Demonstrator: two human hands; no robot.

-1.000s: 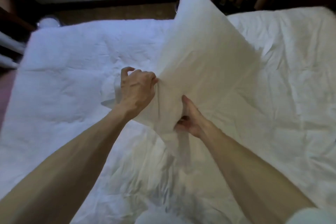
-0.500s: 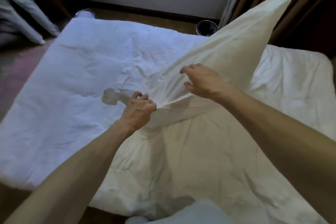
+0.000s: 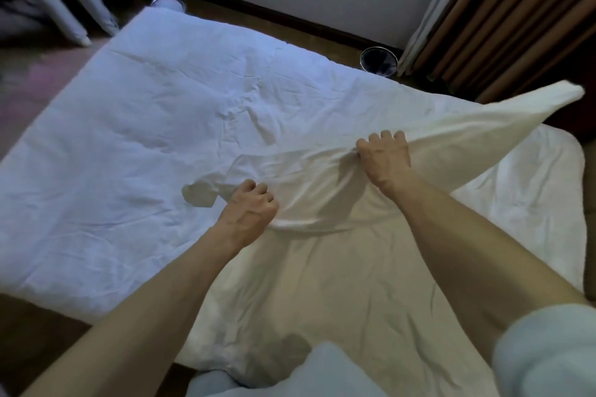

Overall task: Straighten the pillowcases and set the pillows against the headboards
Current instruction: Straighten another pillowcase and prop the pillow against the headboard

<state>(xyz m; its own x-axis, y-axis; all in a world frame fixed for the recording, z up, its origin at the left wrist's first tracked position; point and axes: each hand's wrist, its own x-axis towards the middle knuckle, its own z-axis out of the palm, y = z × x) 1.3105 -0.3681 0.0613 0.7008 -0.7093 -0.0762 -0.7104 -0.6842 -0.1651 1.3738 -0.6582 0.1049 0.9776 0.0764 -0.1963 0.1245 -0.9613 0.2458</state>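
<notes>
Over the white duvet (image 3: 145,113), the pillow (image 3: 477,126) juts out to the right, far corner lifted. Now the left hand (image 3: 250,205) clenches the pillowcase (image 3: 300,177) by its slack open end, and the right hand (image 3: 383,155) bunches fabric at the pillow's near edge. Best play looks like an even pull apart, drawing those wrinkles flat.

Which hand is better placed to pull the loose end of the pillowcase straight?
Left, probably. The left hand grips the pillowcase at its slack end; the right hand holds the filled pillow farther along.

pillow (image 3: 467,129) lower and flatter, tip rightward
</notes>
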